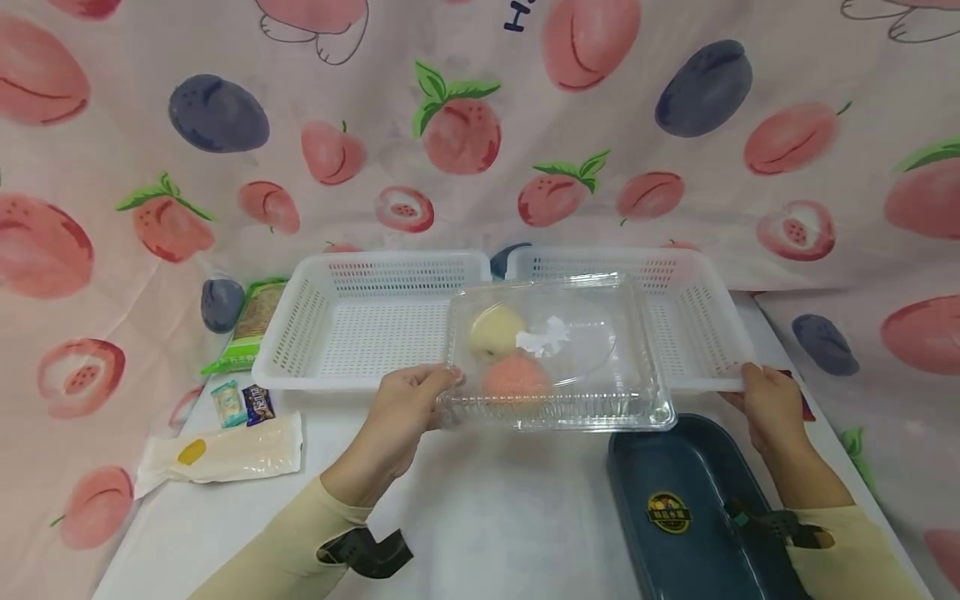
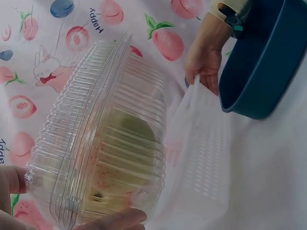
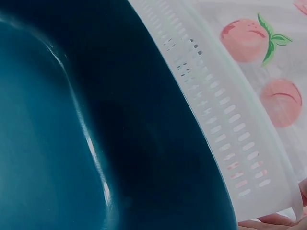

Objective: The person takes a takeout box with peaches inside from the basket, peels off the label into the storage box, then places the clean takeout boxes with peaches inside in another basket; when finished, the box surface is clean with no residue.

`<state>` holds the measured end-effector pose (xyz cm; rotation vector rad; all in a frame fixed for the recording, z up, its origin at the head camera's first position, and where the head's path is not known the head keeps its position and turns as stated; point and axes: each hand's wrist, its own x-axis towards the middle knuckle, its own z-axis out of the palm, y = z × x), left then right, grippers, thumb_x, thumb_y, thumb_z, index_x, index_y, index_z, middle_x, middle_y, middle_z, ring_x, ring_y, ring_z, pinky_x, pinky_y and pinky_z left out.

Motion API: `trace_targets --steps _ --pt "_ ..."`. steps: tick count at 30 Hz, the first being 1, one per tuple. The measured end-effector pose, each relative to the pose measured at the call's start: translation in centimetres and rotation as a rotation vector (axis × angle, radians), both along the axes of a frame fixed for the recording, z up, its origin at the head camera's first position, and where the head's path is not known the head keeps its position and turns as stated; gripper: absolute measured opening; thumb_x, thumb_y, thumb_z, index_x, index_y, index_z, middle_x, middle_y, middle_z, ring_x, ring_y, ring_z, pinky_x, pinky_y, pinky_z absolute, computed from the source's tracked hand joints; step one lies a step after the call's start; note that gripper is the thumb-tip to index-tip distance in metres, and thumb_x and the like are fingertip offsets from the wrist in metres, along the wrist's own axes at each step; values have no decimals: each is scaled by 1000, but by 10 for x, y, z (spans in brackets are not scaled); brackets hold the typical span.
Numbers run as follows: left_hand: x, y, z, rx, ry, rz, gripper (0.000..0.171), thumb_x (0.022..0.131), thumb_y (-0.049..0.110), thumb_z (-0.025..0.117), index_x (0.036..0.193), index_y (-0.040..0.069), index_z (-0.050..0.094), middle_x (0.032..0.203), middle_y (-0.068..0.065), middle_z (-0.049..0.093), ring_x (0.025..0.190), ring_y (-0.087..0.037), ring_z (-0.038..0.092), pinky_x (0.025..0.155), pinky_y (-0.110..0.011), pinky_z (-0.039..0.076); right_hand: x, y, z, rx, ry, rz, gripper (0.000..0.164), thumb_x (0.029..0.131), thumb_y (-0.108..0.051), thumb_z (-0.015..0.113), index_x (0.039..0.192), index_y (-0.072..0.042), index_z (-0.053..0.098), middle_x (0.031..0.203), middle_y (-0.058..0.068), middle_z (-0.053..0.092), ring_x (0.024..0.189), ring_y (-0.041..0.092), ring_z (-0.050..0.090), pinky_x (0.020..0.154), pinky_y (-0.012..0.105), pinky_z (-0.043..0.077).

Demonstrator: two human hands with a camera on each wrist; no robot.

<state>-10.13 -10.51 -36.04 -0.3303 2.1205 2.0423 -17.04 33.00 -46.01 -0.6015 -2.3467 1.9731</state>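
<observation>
My left hand (image 1: pixel 397 417) pinches the near left corner of a clear plastic clamshell box (image 1: pixel 592 412), thumb on top, with the box raised above the table. Through its lid show a pale yellow-green round fruit (image 1: pixel 495 329) and an orange-pink round fruit (image 1: pixel 516 377). In the left wrist view the box (image 2: pixel 72 124) appears closed, its ribbed sides blurring the fruit. My right hand (image 1: pixel 772 408) grips the near right corner of the right white basket (image 1: pixel 701 333). That basket's slotted wall (image 3: pixel 225 115) shows in the right wrist view. The box overlaps both baskets in the head view.
Another white basket (image 1: pixel 390 358) stands at the left. Beside it lie a green bag (image 1: pixel 258 325), two small wrapped packets (image 1: pixel 228 404) and a long cream package (image 1: pixel 240 450). A dark blue tub (image 1: pixel 682 467) sits in front of my right hand. Fruit-print cloth (image 1: pixel 465 200) hangs behind.
</observation>
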Motion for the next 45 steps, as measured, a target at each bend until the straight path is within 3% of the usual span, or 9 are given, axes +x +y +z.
trace_targets --steps 9,17,24,37,45 --pt "-24 17 -2 -4 -2 -42 41 102 18 60 128 -13 66 140 -21 59 121 -24 60 85 -28 61 2 0 -1 10 21 1 62 111 -23 24 156 20 19 164 40 19 145 57 31 79 13 54" --pt "-43 30 -8 0 -14 -23 41 101 20 62 125 -13 68 129 -21 65 93 -17 67 72 -25 60 -1 -1 -1 14 16 13 63 111 -23 23 155 22 19 162 40 22 144 57 32 83 18 53" --pt "-55 40 -13 32 -11 -21 39 100 18 63 123 -13 68 105 -12 67 73 -9 63 64 -21 58 -1 0 -3 29 37 26 61 111 -21 23 153 24 22 160 41 25 143 58 33 83 19 52" --pt "-72 66 -11 2 -14 -63 39 101 22 64 121 -11 70 94 -6 65 66 -9 53 61 -20 50 0 0 -2 68 8 -1 61 111 -23 24 154 22 25 160 38 30 142 55 38 84 21 52" --pt "-88 80 -11 -59 -15 -79 43 102 26 64 124 -11 69 107 -12 67 76 -13 57 66 -22 53 0 -1 -2 84 2 -8 61 112 -24 25 153 21 27 160 37 30 142 56 40 85 23 50"
